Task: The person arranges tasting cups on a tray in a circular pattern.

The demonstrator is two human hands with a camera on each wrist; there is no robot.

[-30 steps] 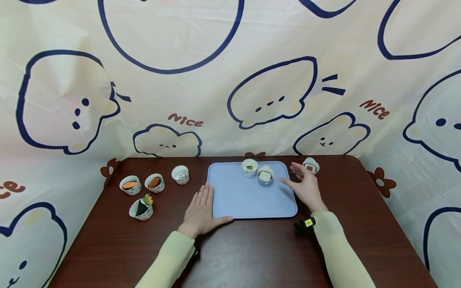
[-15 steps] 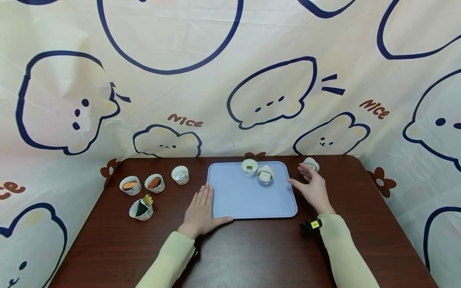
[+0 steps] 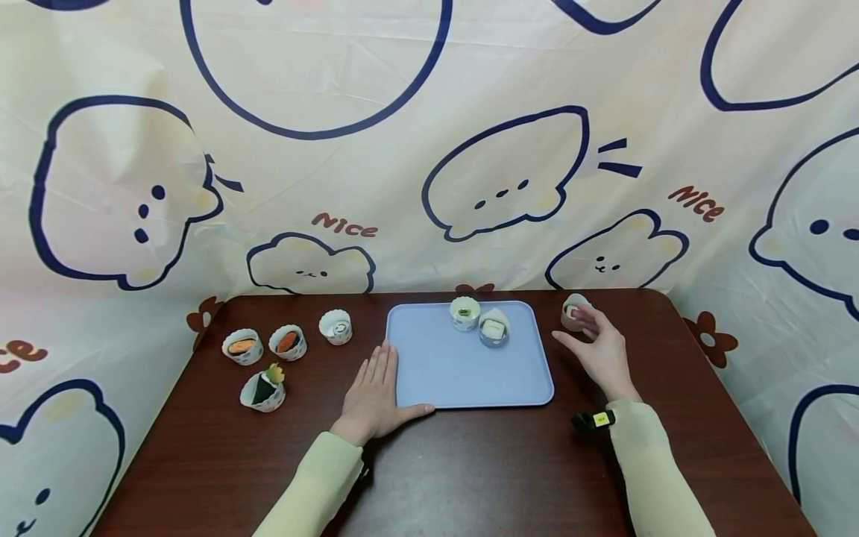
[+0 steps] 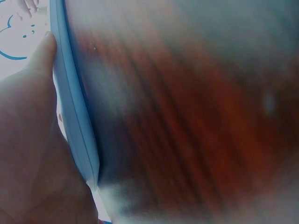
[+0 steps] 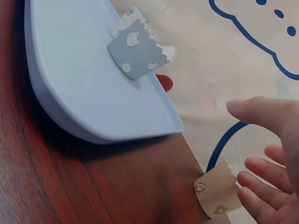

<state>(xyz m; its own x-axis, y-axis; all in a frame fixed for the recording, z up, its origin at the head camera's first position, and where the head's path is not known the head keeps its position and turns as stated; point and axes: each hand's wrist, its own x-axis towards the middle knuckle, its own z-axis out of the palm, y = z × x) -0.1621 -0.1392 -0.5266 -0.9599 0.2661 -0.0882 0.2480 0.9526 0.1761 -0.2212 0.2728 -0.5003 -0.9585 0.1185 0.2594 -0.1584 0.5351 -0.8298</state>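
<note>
My left hand (image 3: 376,394) rests flat with straight fingers along the left edge of the blue tray (image 3: 470,373), its thumb at the front corner. In the left wrist view the thumb (image 4: 44,53) lies against the tray's rim (image 4: 72,93). At the back right, my right hand (image 3: 599,356) reaches to a beige paper baking cup (image 3: 572,313) with a small food piece inside. The right wrist view shows its fingertips at the far side of this cup (image 5: 216,193); whether they touch cannot be told. The thumb (image 5: 252,109) stands apart from it.
On the tray's back right stand a pale cup (image 3: 464,313) and a blue-grey cup (image 3: 494,328). Left of the tray are a white cup (image 3: 335,327), two cups with orange-topped pieces (image 3: 243,347) (image 3: 288,342), and a cup with a dark wedge (image 3: 263,390). A printed cloth (image 3: 403,186) hangs behind.
My right hand has moved rightward, its fingers passing from the front of the beige cup to its right side. That cup has shifted slightly left. The left hand keeps its place.
</note>
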